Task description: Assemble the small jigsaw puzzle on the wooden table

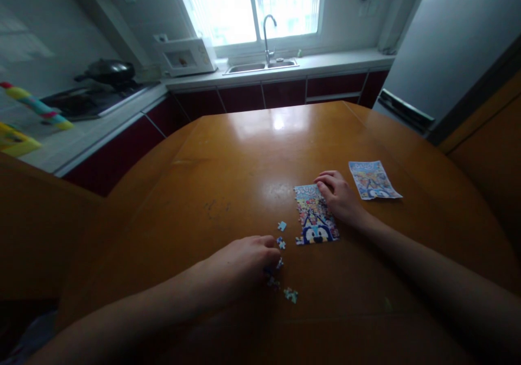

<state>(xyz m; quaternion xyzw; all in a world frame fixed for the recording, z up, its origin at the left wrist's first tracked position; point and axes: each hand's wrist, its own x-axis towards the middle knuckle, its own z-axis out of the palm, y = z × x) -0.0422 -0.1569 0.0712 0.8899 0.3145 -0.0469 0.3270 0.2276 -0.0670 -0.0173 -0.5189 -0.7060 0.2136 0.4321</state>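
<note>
A partly joined jigsaw puzzle [318, 218] lies flat on the wooden table, with a blue cartoon dog's face at its near end and a ragged left side. My right hand [338, 196] rests over its upper right edge, fingers loosely bent and apart. To the left of the puzzle, my left hand [256, 259] is low over the table, its fingers curled down together among loose pieces; whatever is under the fingertips is mostly hidden. Near it lie a light blue piece [281, 226], a blue and white piece [281, 243] and a greenish cluster of pieces [291, 295].
A creased picture sheet [373, 180] with a similar design lies right of the puzzle. Beyond the table [244, 158] are a sink [248, 68], a microwave [185, 56] and a stove with a black pan [110, 71]. A fridge [443, 50] stands at the right.
</note>
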